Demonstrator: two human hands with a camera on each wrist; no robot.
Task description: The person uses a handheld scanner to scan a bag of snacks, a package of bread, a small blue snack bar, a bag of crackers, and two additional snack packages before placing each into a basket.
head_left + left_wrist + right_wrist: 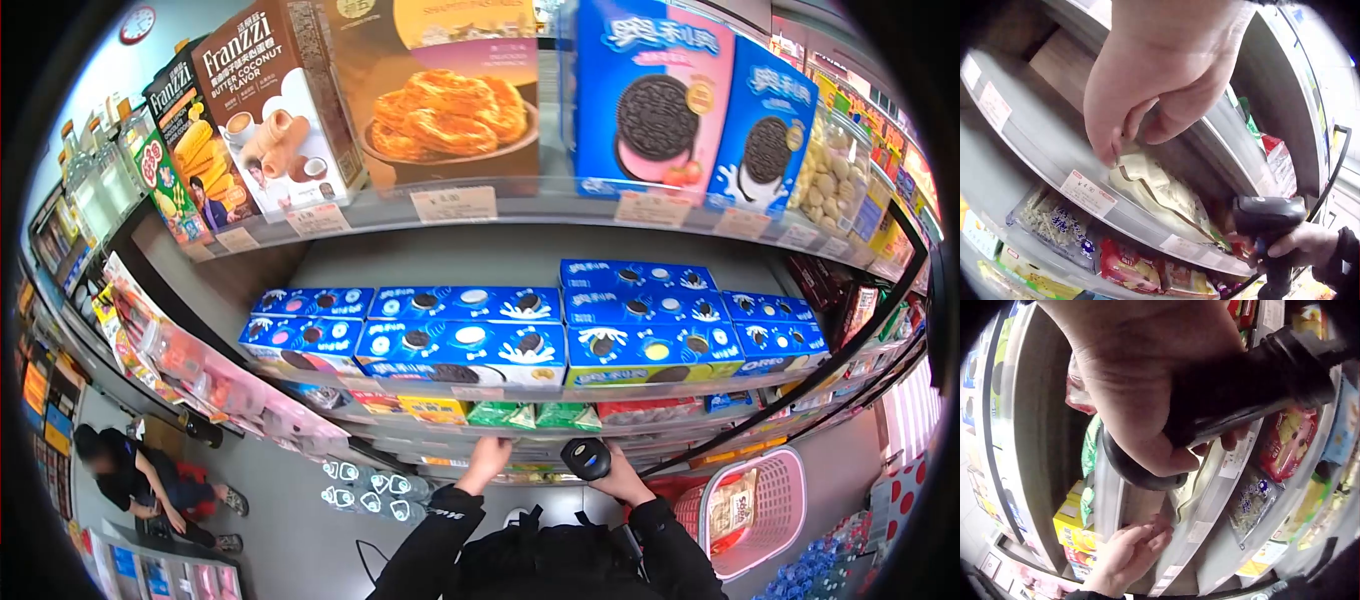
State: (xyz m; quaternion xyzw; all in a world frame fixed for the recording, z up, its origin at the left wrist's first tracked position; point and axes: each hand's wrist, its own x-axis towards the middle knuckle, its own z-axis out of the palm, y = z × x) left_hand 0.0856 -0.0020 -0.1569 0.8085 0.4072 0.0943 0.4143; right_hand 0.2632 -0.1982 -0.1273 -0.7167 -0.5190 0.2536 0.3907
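Note:
The left hand (1160, 81) pinches the edge of a cream-coloured snack bag (1160, 187) lying on a shelf, in the left wrist view. The right hand (1154, 381) grips the handle of a black handheld scanner (1235, 394); its fingers are curled round it. In the head view the scanner (586, 458) is at the right hand (625, 478), with the left hand (487, 462) to its left at the lower shelf. The bag is hidden in the head view. Beside the bag, the shelf edge carries a price label (1088, 192).
Blue cookie boxes (460, 345) fill the shelf above the hands. Green bags (500, 414) lie on the shelf below them. A pink basket (780, 500) holding a package stands on the floor at right. Bottles (370, 490) stand at left; a person (150, 480) sits beyond.

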